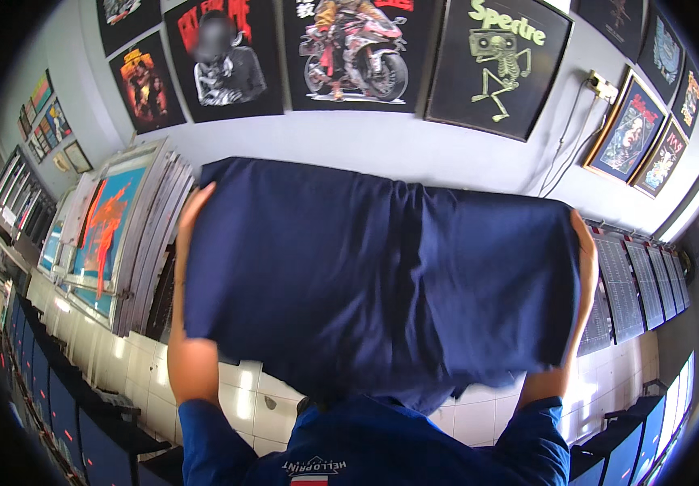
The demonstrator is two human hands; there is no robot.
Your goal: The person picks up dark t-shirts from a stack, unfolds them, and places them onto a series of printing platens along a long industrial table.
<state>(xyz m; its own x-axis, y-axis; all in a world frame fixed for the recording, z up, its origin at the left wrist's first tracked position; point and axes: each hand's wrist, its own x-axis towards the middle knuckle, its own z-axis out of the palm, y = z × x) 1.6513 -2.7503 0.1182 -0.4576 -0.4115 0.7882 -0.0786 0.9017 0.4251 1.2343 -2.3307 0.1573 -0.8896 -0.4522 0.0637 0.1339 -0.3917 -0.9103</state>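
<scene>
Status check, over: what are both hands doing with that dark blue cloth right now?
Left hand grips the navy garment at its left edge. Right hand grips its right edge. Garment held up, spread wide. Nothing between the hands and it.

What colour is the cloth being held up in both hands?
Plain dark navy blue, no print visible: the cloth, seen in the head view.

A pale grey wall (382, 142) carries a row of black printed shirts (499, 65) and framed pictures (633, 134), with a socket and hanging cable (600, 85) between them. Wooden printing screens (127, 235) lean stacked at the left, dark screens (633, 283) at the right, over a glossy white tiled floor (252, 401) catching bright reflections
</scene>
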